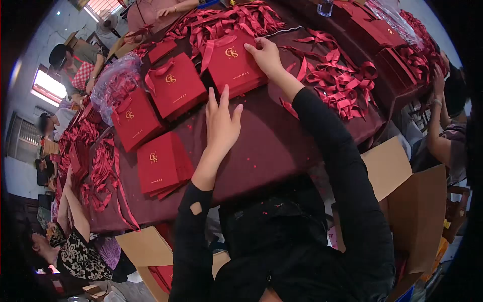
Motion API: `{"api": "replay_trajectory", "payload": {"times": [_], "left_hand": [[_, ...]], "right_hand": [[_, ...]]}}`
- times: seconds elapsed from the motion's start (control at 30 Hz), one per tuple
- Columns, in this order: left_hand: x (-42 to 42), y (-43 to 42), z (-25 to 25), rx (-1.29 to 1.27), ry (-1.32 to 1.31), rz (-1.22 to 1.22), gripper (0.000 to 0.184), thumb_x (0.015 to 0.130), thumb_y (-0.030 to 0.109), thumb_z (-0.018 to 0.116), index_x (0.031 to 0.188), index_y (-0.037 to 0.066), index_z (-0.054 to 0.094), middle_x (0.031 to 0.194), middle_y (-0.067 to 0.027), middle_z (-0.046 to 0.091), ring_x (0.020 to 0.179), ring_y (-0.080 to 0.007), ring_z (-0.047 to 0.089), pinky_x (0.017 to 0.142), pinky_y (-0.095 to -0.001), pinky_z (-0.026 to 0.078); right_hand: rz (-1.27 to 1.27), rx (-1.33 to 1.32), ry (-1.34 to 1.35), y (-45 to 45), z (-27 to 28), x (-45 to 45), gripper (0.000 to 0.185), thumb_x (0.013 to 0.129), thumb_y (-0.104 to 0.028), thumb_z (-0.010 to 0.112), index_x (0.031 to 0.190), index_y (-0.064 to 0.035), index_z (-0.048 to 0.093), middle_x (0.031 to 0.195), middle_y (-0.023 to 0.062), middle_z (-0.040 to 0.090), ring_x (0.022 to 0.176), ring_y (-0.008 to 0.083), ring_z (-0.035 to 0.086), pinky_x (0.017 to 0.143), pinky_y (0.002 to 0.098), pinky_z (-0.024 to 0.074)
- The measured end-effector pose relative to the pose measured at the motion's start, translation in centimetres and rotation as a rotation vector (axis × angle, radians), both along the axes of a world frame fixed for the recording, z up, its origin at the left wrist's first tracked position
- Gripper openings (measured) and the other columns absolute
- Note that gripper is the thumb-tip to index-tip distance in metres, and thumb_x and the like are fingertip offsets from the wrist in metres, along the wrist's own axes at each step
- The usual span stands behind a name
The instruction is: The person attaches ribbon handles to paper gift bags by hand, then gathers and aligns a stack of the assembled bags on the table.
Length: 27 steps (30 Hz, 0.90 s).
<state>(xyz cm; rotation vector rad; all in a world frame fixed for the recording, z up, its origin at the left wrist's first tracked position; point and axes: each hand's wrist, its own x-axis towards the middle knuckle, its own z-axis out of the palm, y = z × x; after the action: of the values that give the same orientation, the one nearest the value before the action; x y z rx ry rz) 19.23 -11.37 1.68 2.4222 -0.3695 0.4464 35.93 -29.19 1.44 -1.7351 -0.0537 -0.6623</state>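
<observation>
My left hand is open, its fingers stretched toward the lower left corner of a stack of red paper gift bags; whether the fingertips touch it I cannot tell. My right hand grips the upper right edge of that stack, thumb on the face of the top gift bag, which bears a gold emblem and has a red ribbon handle at its top. Close by on the left lie a second stack of gift bags, a third stack and, nearer to me, a fanned stack without visible ribbons.
A dark red cloth covers the table. Loose ribbons lie in a heap at the right and a larger pile at the back. A clear plastic bag stands left. Open cardboard boxes flank me. Other people work around the table.
</observation>
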Motion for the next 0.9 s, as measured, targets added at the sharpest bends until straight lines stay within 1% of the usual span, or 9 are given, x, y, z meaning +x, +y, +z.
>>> {"api": "replay_trajectory", "payload": {"times": [0.03,0.17,0.27,0.4,0.47,0.57,0.63,0.8,0.9], "left_hand": [[0.4,-0.3,0.0,0.089,-0.037,0.046,0.059,0.092,0.027,0.06,0.146,0.012,0.039,0.152,-0.0286,0.025,0.137,-0.0466,0.03,0.111,-0.0521,0.028],[1.7,-1.4,0.0,0.359,-0.154,0.085,0.055,0.09,0.034,0.061,0.14,0.016,0.049,0.153,-0.0243,0.026,0.139,-0.0455,0.027,0.113,-0.0543,0.023],[2.2,-2.2,-0.7,0.424,-0.029,0.101,0.055,0.09,0.037,0.061,0.139,0.014,0.05,0.153,-0.025,0.026,0.138,-0.0466,0.027,0.112,-0.0557,0.024],[1.6,-2.8,-0.4,0.432,-0.032,0.118,0.055,0.09,0.037,0.062,0.137,0.012,0.052,0.153,-0.0257,0.024,0.138,-0.0472,0.028,0.111,-0.0561,0.026],[1.4,-2.9,-0.4,0.314,-0.02,0.079,0.056,0.089,0.037,0.063,0.137,0.011,0.052,0.154,-0.0263,0.023,0.137,-0.0473,0.029,0.109,-0.0557,0.029],[1.4,-2.9,-0.7,0.313,-0.011,0.07,0.056,0.088,0.036,0.064,0.137,0.011,0.052,0.154,-0.0267,0.021,0.137,-0.0481,0.029,0.109,-0.0556,0.03],[1.1,-3.1,-0.7,0.329,-0.009,0.083,0.057,0.088,0.036,0.064,0.137,0.01,0.052,0.154,-0.0267,0.02,0.137,-0.0485,0.029,0.109,-0.0557,0.029],[-0.9,-3.3,0.4,0.437,-0.09,0.116,0.057,0.088,0.037,0.064,0.136,0.009,0.052,0.155,-0.0261,0.019,0.136,-0.049,0.029,0.108,-0.0554,0.029],[-6.6,-1.5,4.2,0.506,-0.221,-0.004,0.058,0.087,0.04,0.064,0.135,0.01,0.053,0.147,-0.0234,0.036,0.135,-0.0482,0.032,0.109,-0.057,0.026]], "right_hand": [[-0.102,-0.128,-0.087,0.1,-0.2,-0.1,0.043,0.079,-0.029,0.076,0.104,0.004,0.066,0.095,0.0183,0.068,0.086,0.0304,0.066,0.079,0.0391,0.0512],[-0.102,-0.174,-0.087,-0.1,-0.5,-0.4,0.047,0.078,-0.034,0.076,0.105,0.0024,0.066,0.1,0.0183,0.065,0.092,0.0355,0.063,0.082,0.0427,0.0497],[-0.168,-0.289,-0.076,0.0,-0.9,-0.7,0.05,0.078,-0.037,0.076,0.108,0.0006,0.063,0.105,0.0176,0.061,0.097,0.0359,0.06,0.084,0.0435,0.0485],[-0.189,-0.256,-0.009,-0.1,-1.0,-0.6,0.054,0.078,-0.04,0.076,0.11,-0.0015,0.058,0.107,0.0176,0.06,0.1,0.0359,0.059,0.086,0.0443,0.0481],[-0.154,-0.231,0.019,-0.2,-1.2,-0.5,0.056,0.077,-0.041,0.077,0.111,-0.002,0.057,0.107,0.0177,0.06,0.1,0.0356,0.059,0.086,0.0439,0.0482],[-0.142,-0.178,0.049,-0.1,-0.9,-1.1,0.061,0.078,-0.04,0.079,0.115,0.0038,0.055,0.106,0.0191,0.063,0.096,0.0287,0.063,0.083,0.0372,0.0505],[-0.069,-0.106,0.094,-0.3,-0.9,-1.2,0.068,0.077,-0.045,0.077,0.12,-0.0011,0.048,0.116,0.0202,0.059,0.106,0.0343,0.06,0.089,0.0427,0.0482],[-0.06,-0.082,0.073,-0.3,-1.2,-1.2,0.071,0.079,-0.043,0.076,0.124,0.0007,0.043,0.118,0.0231,0.057,0.107,0.0367,0.059,0.09,0.0437,0.0472],[-0.151,-0.091,0.017,-0.9,0.5,-2.4,0.068,0.083,-0.041,0.072,0.125,0.0037,0.042,0.119,0.0255,0.053,0.109,0.0387,0.055,0.091,0.0434,0.0451]]}}
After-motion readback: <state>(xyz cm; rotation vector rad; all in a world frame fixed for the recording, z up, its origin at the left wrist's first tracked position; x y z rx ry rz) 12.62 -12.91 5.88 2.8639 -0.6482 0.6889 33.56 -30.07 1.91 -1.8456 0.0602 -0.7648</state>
